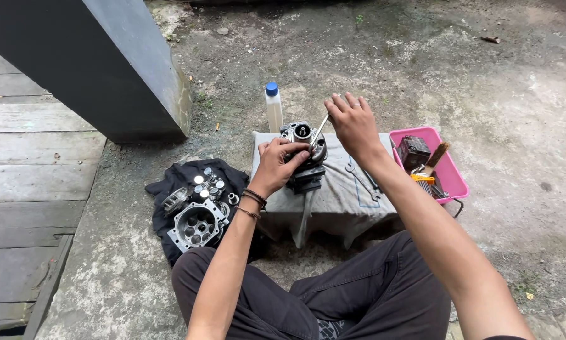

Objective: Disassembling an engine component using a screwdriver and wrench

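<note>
We see the left hand wrapped around a dark grey metal engine part with a round opening on top, its fingers closed over the part's upper side, steadying it on a low surface draped in grey cloth. The right hand hangs just above and to the right of the part, its fingers pinched narrow on the top end of a thin silver metal rod that slants down to the part's opening. Behind the part stands a pale plastic bottle with a blue cap. Two slim wrenches lie on the cloth beside the right forearm. To the right sits a pink plastic tray holding a small dark box and a brush. To the left, on a black cloth spread over the concrete ground, rest a silver engine casing and several small round metal pieces.
</note>
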